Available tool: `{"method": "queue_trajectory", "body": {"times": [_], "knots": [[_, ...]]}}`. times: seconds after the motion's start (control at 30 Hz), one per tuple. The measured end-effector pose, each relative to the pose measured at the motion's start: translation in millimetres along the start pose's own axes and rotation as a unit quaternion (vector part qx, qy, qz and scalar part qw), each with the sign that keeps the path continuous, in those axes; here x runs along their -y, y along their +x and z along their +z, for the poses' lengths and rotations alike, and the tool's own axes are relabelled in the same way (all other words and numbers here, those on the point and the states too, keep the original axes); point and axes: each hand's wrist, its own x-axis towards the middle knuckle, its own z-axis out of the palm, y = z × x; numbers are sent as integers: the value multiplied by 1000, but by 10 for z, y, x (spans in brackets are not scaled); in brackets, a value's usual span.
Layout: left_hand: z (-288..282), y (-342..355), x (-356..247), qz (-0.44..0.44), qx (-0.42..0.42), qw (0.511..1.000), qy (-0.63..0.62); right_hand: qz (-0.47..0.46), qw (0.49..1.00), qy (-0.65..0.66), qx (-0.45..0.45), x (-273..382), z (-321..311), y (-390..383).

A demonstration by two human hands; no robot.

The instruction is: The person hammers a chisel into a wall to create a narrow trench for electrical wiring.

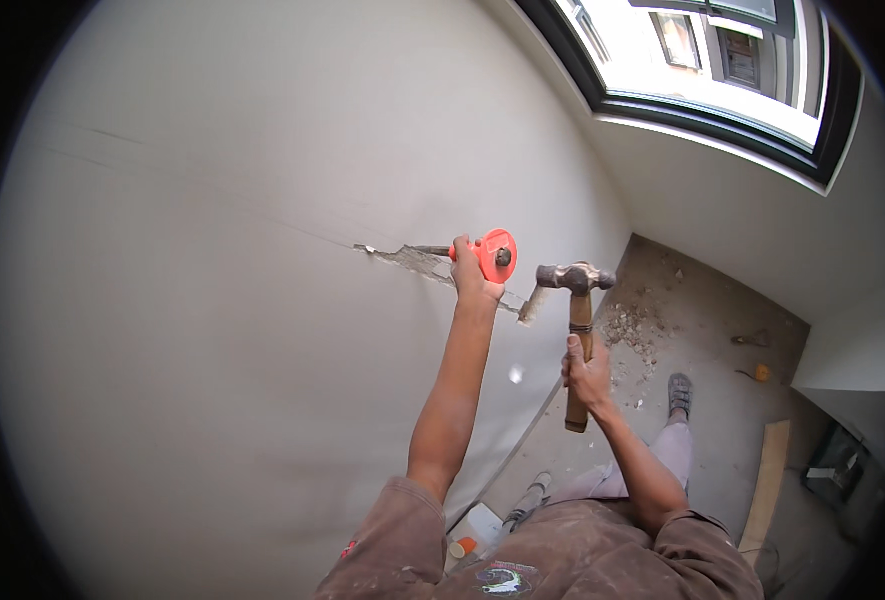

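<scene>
My left hand (472, 270) is wrapped round a chisel (430, 250) with a round orange-red hand guard. The chisel's tip points left at a rough broken groove (418, 262) in the pale wall (213, 330); whether the tip touches the plaster I cannot tell. In my right hand (589, 377) is a ball-peen hammer (581, 310), gripped by its wooden handle. Its metal head is raised to the right of the chisel's struck end, apart from it. Thin pencil-like lines run along the wall leftward from the groove.
Plaster rubble (635, 330) lies on the floor by the wall corner. A dark-framed window (708, 110) is at upper right. A wooden plank (766, 485), a dark case (835, 465) and a small orange object (762, 373) lie to the right. An orange-topped container (463, 547) stands near my feet.
</scene>
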Motion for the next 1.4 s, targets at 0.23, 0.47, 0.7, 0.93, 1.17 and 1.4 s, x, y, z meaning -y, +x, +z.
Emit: {"method": "queue_trajectory", "body": {"times": [0.23,0.47,0.7,0.93,1.17,1.4], "knots": [[123,-191,-70,24,6,999,35,5,1000,4,-28,138,-482,-64],[74,-20,-211,23,15,999,28,2,999,23,-47,304,-554,-199],[134,-88,-239,23,-9,999,27,-129,987,60,-78,843,-737,-272],[41,-8,-282,2,31,999,-14,-426,786,362,-265,1655,-401,-72],[25,239,-239,3,48,999,0,-4,997,54,56,64,440,148],[19,-127,-52,23,21,999,29,18,1000,4,-4,-113,-269,-81]]}}
